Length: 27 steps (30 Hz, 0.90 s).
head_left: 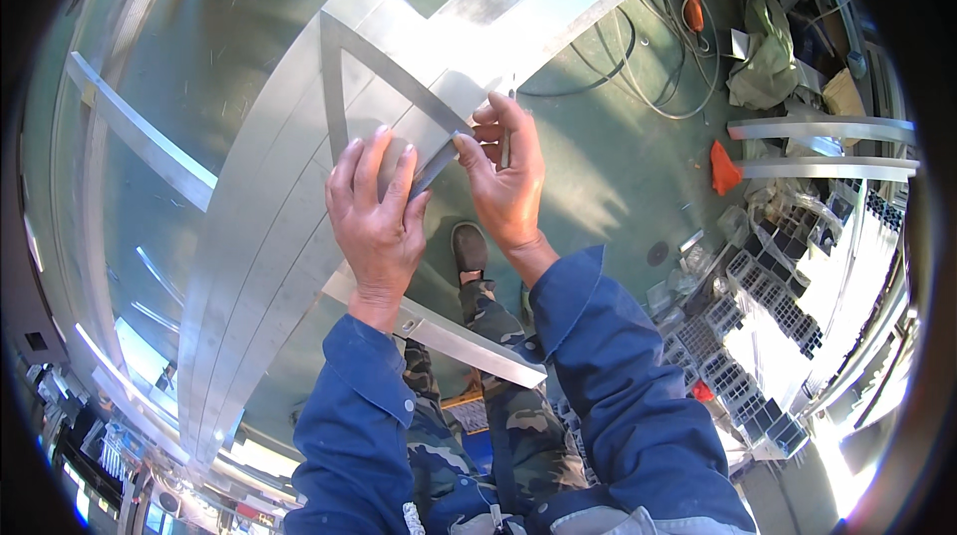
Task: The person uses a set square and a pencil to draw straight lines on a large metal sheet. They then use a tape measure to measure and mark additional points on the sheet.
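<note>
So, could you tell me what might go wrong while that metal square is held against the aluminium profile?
The left hand alone presses the metal square onto the aluminium profile; it may slip and skew the line. The right hand holds a thin marking tool close to the fingers. Cables and loose profile offcuts on the floor could trip.

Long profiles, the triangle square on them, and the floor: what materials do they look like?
Long profiles: likely aluminium, bare mill finish, pale grey with a bright streaky sheen. Triangle square under the left hand and right hand: metal too, duller grey; alloy unclear. Floor: looks like painted concrete, green, scuffed.
</note>
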Motion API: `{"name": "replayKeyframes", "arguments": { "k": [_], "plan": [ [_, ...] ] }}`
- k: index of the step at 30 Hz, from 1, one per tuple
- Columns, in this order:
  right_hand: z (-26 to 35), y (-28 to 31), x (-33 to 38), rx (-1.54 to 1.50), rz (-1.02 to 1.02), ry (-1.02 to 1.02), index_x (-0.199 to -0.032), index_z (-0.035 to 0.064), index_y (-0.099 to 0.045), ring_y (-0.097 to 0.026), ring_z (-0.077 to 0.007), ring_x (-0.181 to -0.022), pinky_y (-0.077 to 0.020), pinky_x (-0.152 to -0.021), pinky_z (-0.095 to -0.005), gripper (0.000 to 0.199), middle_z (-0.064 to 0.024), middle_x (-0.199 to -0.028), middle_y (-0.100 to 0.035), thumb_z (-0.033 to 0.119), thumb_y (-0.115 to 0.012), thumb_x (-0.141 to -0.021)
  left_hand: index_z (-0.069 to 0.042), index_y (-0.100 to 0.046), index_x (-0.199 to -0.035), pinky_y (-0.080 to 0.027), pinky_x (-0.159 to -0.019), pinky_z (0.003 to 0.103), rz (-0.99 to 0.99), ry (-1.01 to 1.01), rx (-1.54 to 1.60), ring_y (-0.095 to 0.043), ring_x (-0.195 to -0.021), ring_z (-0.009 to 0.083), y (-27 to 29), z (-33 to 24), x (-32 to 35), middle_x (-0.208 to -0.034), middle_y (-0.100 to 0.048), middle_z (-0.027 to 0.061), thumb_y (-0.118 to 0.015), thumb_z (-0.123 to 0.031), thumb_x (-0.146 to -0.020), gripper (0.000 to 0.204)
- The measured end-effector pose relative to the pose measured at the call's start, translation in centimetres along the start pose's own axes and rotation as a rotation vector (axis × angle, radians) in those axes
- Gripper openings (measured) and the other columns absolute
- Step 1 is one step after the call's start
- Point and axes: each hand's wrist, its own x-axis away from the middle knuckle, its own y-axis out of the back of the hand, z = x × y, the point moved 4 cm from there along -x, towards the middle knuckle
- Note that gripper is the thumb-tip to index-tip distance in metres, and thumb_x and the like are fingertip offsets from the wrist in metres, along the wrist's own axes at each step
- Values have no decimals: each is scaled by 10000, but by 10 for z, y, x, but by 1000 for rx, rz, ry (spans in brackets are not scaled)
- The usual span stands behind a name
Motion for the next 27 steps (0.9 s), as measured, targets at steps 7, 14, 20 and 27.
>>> {"name": "replayKeyframes", "arguments": {
  "k": [7,14,20,27],
  "plan": [
    [14,21,-7,94,-28,34,-1565,-8,-546,-693,-131,-949,-571,-820,-283,579,-85,-1173,-695,-19,-766,-1029,-147,-815,-1341,-450,-1215,493,-4,25,21,-531,-1463,368,1,0,-1,-1585,-634,67,-868,-55,-796,555],
    [48,1,-50,53,185,-23,-1371,-9,-746,-676,-96,-848,-580,-757,-262,272,-60,-1086,-750,92,-683,-1127,-156,-824,-1325,-448,-1213,492,-21,42,21,-535,-1455,362,1,-1,-2,-1576,-641,56,-870,-76,-787,546],
    [53,-25,-71,175,191,21,-1236,-24,-788,-737,-94,-952,-630,-824,-279,208,-91,-1119,-805,63,-752,-1051,-165,-828,-1309,-451,-1205,502,-33,54,25,-538,-1450,365,1,0,-1,-1570,-644,55,-876,-95,-780,536],
    [44,-32,-78,211,255,63,-1230,-37,-786,-770,-113,-948,-630,-819,-275,212,-98,-1069,-822,48,-758,-1038,-168,-831,-1296,-449,-1199,513,-40,60,28,-540,-1446,371,1,-1,-2,-1567,-645,61,-869,-118,-788,512]
  ]
}}
